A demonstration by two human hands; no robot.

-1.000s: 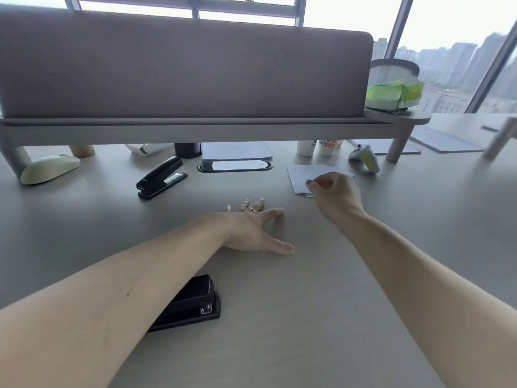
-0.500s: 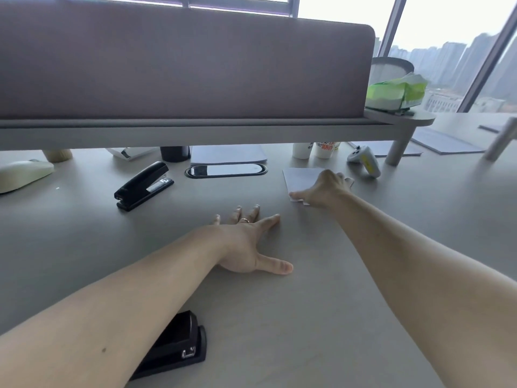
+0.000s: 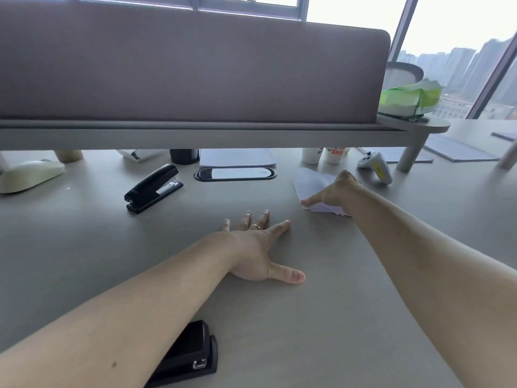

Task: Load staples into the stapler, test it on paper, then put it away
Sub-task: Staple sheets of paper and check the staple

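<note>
The left hand (image 3: 251,253) is being rested flat on the desk (image 3: 349,317), fingers spread, nothing held. The right hand (image 3: 334,191) is being laid on the paper (image 3: 310,180), thumb stretched along its near edge; whether its hidden fingers are pinching cannot be told. The black stapler (image 3: 152,189) is lying well left of the paper, long axis slanting near-left to far-right, and is being judged nearer the left hand; a second stapler (image 3: 193,355) is lying closer in, also left of the paper, under the left forearm.

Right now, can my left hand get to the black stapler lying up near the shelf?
Probably yes. The left hand lies flat and empty on the desk, and only bare desk shows between it and that stapler, ahead to its left.
</note>
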